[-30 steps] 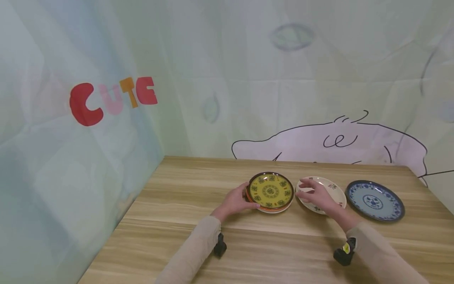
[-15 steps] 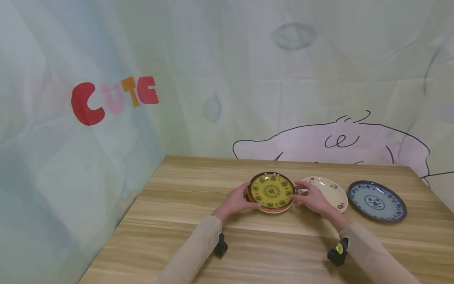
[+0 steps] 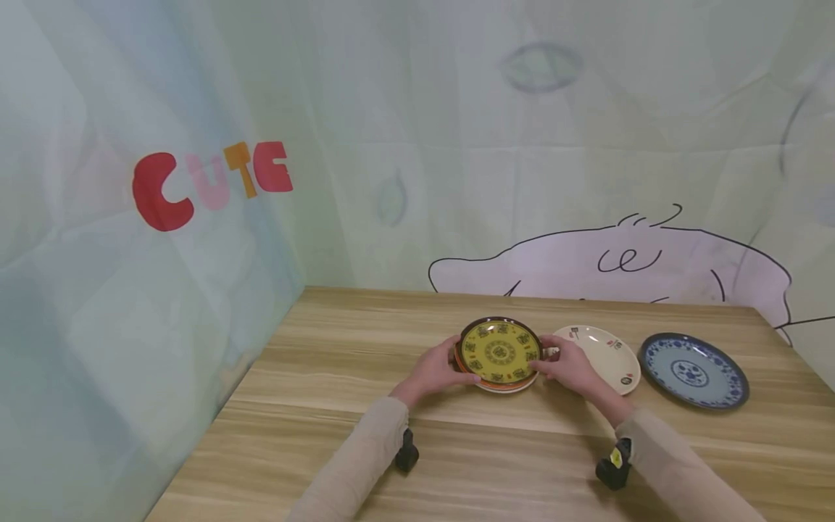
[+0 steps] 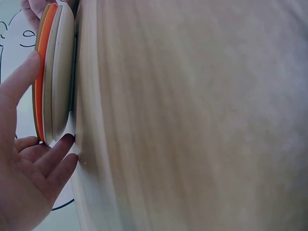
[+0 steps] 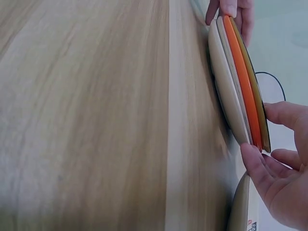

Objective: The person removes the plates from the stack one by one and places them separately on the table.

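Observation:
A stack of small plates stands mid-table, topped by a yellow plate with a dark rim and printed ring pattern. Beneath it the wrist views show an orange plate and paler plates, the lowest cream-white. My left hand grips the stack's left side, thumb on the near rim and fingers around the edge. On the opposite side my right hand pinches the edge, its thumb over the yellow rim and fingertips at the side of the stack. The undersides of the plates are partly hidden by fingers.
Just right of the stack lies a cream plate with small printed marks, partly behind my right hand. Farther right is a blue oval plate with a floral border. A printed fabric backdrop rises behind the wooden table.
My right hand has moved left from over the cream plate to the stack's right edge and taken hold there. My left hand has stayed on the stack.

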`<action>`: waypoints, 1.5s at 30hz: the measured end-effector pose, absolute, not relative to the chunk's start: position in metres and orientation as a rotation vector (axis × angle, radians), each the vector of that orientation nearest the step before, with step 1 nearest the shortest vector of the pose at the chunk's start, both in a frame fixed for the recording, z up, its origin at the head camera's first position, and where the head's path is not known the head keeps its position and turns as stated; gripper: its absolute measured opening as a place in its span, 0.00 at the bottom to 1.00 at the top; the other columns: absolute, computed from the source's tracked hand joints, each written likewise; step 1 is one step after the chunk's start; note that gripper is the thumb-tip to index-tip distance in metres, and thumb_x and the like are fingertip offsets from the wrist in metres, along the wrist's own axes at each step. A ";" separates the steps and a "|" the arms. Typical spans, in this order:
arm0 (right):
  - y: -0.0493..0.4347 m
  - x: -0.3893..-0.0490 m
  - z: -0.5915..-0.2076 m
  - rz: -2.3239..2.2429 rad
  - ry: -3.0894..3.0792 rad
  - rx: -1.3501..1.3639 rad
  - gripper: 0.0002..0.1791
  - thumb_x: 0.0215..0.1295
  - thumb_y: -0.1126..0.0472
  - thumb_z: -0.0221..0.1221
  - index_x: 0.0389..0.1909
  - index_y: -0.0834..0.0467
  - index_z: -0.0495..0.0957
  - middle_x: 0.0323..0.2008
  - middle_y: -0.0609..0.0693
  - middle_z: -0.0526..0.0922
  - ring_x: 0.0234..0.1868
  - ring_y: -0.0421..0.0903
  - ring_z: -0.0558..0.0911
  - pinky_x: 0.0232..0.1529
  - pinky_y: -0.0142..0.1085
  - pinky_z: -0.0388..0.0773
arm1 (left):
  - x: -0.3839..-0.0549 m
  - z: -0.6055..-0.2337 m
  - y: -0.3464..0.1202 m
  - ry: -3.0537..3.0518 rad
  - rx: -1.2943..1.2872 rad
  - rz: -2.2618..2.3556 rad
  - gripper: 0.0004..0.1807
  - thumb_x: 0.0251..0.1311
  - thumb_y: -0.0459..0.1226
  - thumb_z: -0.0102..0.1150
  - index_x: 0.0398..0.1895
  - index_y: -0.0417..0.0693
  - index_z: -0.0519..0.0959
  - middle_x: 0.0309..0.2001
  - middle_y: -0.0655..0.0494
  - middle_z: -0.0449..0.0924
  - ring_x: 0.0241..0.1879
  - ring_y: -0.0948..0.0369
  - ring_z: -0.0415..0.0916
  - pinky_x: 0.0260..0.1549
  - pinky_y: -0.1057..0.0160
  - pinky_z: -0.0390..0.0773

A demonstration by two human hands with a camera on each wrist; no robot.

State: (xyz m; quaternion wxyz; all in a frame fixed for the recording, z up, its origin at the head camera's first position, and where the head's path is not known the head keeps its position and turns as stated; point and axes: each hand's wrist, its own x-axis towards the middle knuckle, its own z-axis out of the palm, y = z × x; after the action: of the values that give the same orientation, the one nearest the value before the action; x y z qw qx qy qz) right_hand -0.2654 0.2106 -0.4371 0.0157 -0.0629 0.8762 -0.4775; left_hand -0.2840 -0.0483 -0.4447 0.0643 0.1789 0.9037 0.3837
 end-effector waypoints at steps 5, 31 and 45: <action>0.208 -0.265 -0.436 -1.472 2.758 -0.194 0.34 0.50 0.64 0.64 0.57 0.73 0.63 0.51 0.69 0.71 0.30 0.43 0.78 0.25 0.32 0.79 | -0.282 -0.442 -0.049 2.715 0.542 1.181 0.52 0.38 0.51 0.71 0.66 0.40 0.57 0.60 0.43 0.67 0.60 0.52 0.63 0.60 0.53 0.61; 0.208 -0.268 -0.438 -1.548 2.720 -0.127 0.35 0.48 0.69 0.63 0.58 0.75 0.61 0.51 0.71 0.70 0.37 0.50 0.79 0.31 0.33 0.80 | -0.282 -0.441 -0.048 2.730 0.537 1.146 0.52 0.38 0.52 0.71 0.66 0.41 0.58 0.61 0.44 0.67 0.61 0.51 0.62 0.60 0.53 0.61; 0.215 -0.267 -0.437 -1.626 2.576 -0.140 0.34 0.54 0.70 0.58 0.61 0.75 0.56 0.55 0.73 0.65 0.30 0.42 0.78 0.31 0.33 0.81 | -0.283 -0.444 -0.048 2.707 0.540 1.184 0.49 0.39 0.50 0.71 0.66 0.45 0.59 0.58 0.49 0.70 0.59 0.54 0.65 0.59 0.54 0.64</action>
State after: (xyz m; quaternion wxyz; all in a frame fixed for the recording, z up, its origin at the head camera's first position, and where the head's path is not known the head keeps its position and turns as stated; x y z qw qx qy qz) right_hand -0.2674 0.2151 -0.4369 0.0460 -0.0459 0.8439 -0.5325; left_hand -0.2830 -0.0475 -0.4438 0.0689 0.1793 0.8992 0.3932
